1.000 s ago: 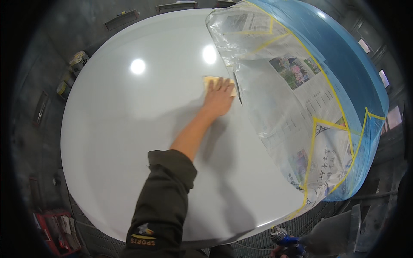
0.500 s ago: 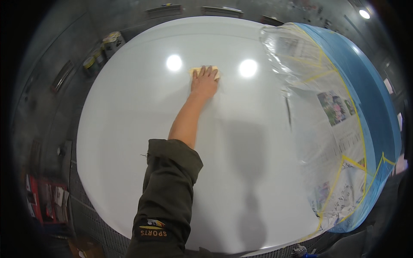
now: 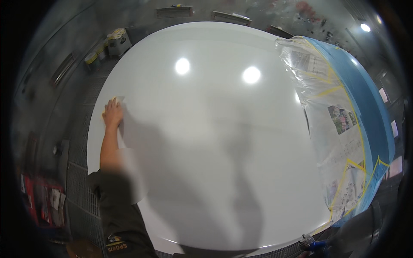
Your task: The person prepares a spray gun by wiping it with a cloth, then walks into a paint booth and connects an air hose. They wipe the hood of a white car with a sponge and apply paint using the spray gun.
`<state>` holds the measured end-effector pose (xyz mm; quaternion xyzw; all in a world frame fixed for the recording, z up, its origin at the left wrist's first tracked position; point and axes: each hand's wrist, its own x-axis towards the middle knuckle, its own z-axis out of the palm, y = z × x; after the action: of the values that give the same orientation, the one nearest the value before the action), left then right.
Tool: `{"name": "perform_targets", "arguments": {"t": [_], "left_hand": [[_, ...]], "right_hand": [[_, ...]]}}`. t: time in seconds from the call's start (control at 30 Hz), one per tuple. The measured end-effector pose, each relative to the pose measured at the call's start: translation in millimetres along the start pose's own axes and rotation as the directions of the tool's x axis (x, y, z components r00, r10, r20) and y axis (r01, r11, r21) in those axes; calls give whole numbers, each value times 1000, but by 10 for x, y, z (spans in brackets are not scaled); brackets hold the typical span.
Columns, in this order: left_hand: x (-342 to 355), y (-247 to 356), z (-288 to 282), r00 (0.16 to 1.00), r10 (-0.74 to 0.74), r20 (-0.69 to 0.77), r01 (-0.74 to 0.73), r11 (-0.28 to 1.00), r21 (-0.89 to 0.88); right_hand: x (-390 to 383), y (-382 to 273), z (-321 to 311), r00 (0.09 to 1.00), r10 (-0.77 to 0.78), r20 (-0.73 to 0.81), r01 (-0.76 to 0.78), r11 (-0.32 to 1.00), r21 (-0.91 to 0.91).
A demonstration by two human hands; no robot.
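My left hand (image 3: 112, 113) presses a pale yellow cloth (image 3: 103, 115) onto the white curved panel (image 3: 206, 150) near its left edge, with fingers closed over it. The panel's right part is masked with newspaper, clear plastic (image 3: 331, 142) and yellow tape, bordered by blue film (image 3: 372, 112). A silver-and-blue spray gun (image 3: 312, 243) with a dark cup shows at the lower right, by the panel's front edge; I cannot make out my right hand there. My dark sleeve is partly blurred.
Cans and a box (image 3: 117, 42) stand beyond the panel's left rear edge. A red rack (image 3: 45, 200) with items is at the lower left, beside floor grating (image 3: 84, 189). Metal fixtures (image 3: 230, 17) line the back, and lights glare at the upper right.
My left hand and cloth have moved from the middle of the panel, near the masking, leftward and down to the left edge. The view has shifted, so the panel sits farther right.
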<state>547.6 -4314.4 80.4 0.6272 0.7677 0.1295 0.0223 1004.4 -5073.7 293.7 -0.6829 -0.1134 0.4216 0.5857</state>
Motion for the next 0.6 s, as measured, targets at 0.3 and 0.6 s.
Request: {"name": "perform_targets", "arguments": {"t": [0.3, 0.6], "left_hand": [[-162, 2169, 241, 937, 337, -90, -328, 939, 102], [-2465, 6138, 932, 397, 864, -309, -912, 335, -236]], "right_hand": [[17, -75, -292, 997, -11, -74, 4, 995, -96], [-30, -69, -845, 943, -19, -334, 51, 995, 88]]}}
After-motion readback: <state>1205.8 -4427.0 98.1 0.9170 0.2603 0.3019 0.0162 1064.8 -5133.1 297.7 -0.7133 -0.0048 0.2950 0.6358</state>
